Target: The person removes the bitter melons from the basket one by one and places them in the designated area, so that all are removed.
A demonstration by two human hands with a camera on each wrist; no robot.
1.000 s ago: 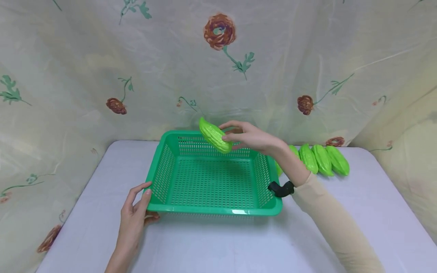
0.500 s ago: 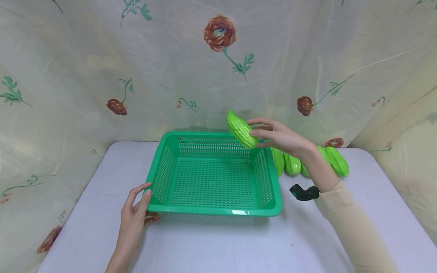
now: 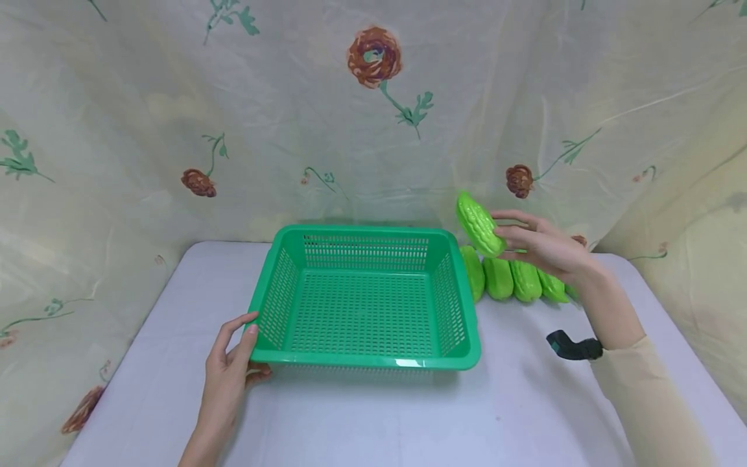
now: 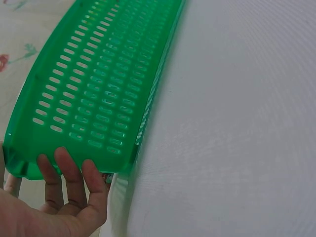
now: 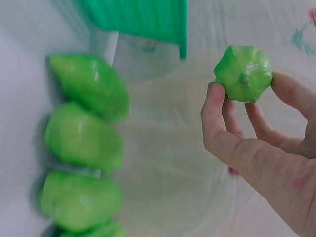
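Observation:
In the head view my right hand (image 3: 539, 245) holds a bright green bitter melon (image 3: 478, 224) by its lower end, raised over the row at the basket's right. The right wrist view shows this bitter melon (image 5: 244, 74) end-on, pinched between thumb and fingers. My left hand (image 3: 229, 363) grips the near left corner of a green plastic basket (image 3: 367, 360), thumb on the rim. In the left wrist view several fingertips (image 4: 69, 160) press on the outside of the basket's perforated wall (image 4: 94, 98). Inside, the basket's slotted floor shows bare.
Several more bitter melons (image 3: 527, 282) lie side by side on the white table (image 3: 373, 421), right of the basket. A floral cloth (image 3: 280, 117) hangs behind the table and along both sides. A black wrist strap piece (image 3: 574, 347) juts from my right wrist.
My right hand has carried the bitter melon rightward, from above the basket to beyond its right rim. The left hand and the basket have stayed in place.

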